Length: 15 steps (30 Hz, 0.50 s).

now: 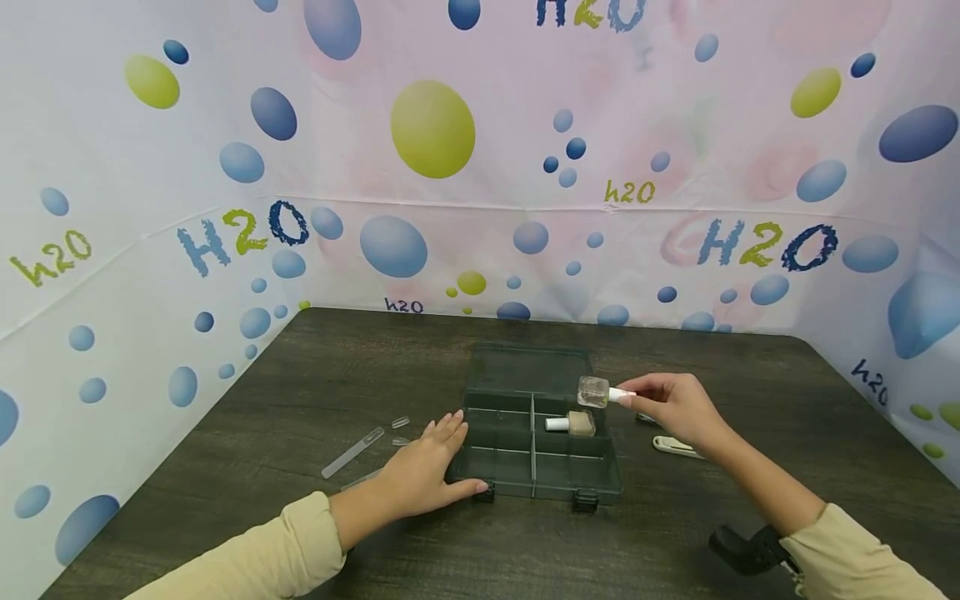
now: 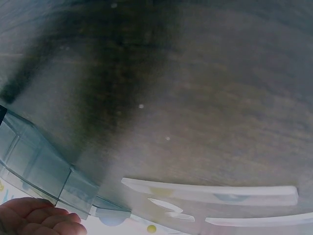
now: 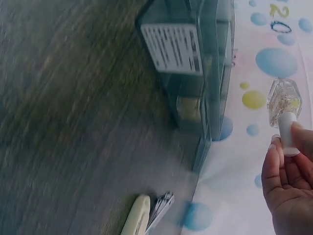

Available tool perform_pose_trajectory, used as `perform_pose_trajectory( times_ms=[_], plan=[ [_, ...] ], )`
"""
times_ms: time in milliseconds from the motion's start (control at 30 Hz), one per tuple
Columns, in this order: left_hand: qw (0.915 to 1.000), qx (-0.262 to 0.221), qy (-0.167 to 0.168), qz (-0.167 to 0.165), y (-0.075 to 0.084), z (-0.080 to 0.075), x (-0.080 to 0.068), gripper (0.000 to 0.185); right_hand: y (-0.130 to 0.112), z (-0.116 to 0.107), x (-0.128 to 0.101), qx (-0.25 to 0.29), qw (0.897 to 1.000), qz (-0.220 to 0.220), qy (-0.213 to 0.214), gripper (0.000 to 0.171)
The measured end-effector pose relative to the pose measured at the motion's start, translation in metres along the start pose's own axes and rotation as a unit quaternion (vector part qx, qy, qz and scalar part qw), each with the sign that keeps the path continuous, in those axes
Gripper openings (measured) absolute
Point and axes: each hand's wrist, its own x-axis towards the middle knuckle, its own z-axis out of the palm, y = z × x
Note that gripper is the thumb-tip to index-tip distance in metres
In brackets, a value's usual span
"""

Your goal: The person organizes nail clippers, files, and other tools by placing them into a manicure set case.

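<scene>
My right hand (image 1: 678, 407) pinches the white cap of a clear nail polish bottle (image 1: 592, 392), held sideways over the right side of an open grey see-through box (image 1: 499, 482). In the right wrist view the same nail polish bottle (image 3: 283, 100) shows glittery flecks inside its glass. A beige nail polish bottle (image 1: 581, 423) with a white cap lies in the box's back right compartment. My left hand (image 1: 424, 471) rests with straight fingers against the box's left side, its thumb at the front latch. The box's lid (image 1: 531, 369) leans back behind it.
Left of the box lie a nail file (image 1: 352, 452) and small clear nail tips (image 1: 401, 422). To its right are a cream-handled tool (image 1: 677, 447) and a metal nail clipper (image 3: 160, 210). A black curved object (image 1: 742, 550) is by the right sleeve. A printed curtain stands behind the table.
</scene>
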Motion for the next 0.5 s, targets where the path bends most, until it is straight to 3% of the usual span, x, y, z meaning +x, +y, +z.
perform_pose_trajectory(
  times_ms=[233, 500],
  plan=[
    [1.0, -0.003, -0.001, -0.001, 0.0, 0.0, 0.0, 0.082, -0.009, 0.013, 0.002, 0.026, 0.999, -0.03, -0.035, 0.018],
    [1.0, -0.001, -0.001, 0.0, -0.001, 0.001, 0.0, 0.082, -0.009, 0.03, 0.012, 0.015, 0.996, -0.044, -0.078, 0.017]
  ],
)
